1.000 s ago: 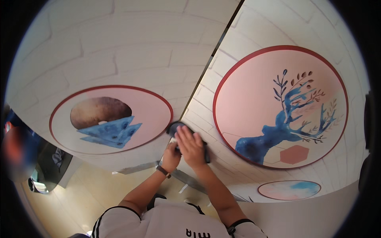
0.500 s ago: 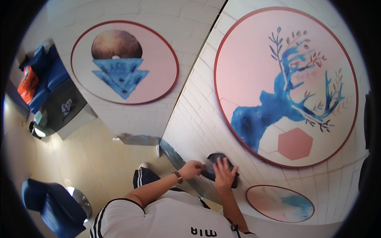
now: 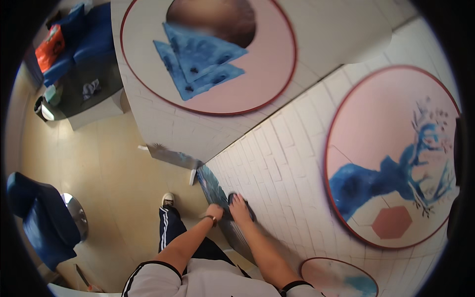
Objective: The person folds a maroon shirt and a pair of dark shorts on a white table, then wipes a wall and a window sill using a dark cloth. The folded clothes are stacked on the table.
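Note:
My right hand (image 3: 239,209) lies over a dark, rounded, flat object (image 3: 251,215) and covers most of it. Only its dark edges show around the fingers, so I cannot tell its kind. Close by on the left is my left hand (image 3: 214,212), fingers curled in, with a band at the wrist. What it holds, if anything, is hidden. Both hands are low in front of the white brick-patterned wall (image 3: 267,148), over its painted bottom strip (image 3: 213,183). Whether the dark object touches the wall cannot be made out.
Round painted panels hang on the walls: blue triangles (image 3: 203,62), a blue deer (image 3: 368,180) and a smaller one (image 3: 336,277). To the left stand a blue chair (image 3: 47,225), a dark-topped table (image 3: 91,86) and a blue sofa (image 3: 94,39). My shoe (image 3: 168,199) rests on the floor (image 3: 111,163).
Both hands and the dark object have moved left and lower along the wall. My left hand was pinching by the object's left edge; now its fingers are curled beside it. My view has shifted.

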Demonstrator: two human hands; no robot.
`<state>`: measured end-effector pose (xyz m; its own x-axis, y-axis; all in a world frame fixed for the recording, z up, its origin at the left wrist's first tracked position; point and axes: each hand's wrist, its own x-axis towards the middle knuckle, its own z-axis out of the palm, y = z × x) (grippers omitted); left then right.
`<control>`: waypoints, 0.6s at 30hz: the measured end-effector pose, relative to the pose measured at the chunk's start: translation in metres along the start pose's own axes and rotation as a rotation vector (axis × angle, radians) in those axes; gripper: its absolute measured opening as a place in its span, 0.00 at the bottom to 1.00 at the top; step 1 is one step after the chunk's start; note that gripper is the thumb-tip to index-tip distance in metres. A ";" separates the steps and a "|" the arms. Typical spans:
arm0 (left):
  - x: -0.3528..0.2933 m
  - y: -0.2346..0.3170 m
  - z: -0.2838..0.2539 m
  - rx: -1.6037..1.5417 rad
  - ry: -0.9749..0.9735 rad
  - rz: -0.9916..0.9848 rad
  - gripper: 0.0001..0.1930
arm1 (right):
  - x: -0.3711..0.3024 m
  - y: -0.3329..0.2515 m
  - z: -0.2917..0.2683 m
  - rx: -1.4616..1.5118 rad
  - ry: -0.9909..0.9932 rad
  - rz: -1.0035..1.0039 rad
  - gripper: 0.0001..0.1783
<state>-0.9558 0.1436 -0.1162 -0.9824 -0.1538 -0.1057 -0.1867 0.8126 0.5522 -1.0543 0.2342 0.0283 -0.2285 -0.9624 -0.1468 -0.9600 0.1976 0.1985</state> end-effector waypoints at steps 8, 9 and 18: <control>-0.052 0.065 -0.023 -1.315 -0.237 -0.693 0.09 | -0.023 0.004 -0.024 0.093 0.027 0.023 0.09; -0.037 0.063 -0.041 -1.509 -0.102 -0.697 0.08 | 0.009 0.015 -0.045 0.114 0.127 0.052 0.10; 0.038 -0.020 -0.050 -0.992 0.220 -0.732 0.10 | 0.083 0.010 0.014 -0.126 -0.107 -0.016 0.13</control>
<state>-0.9898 0.0928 -0.0900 -0.6094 -0.5584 -0.5629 -0.5146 -0.2616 0.8166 -1.0856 0.1585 0.0046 -0.2357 -0.9387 -0.2515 -0.9373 0.1513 0.3140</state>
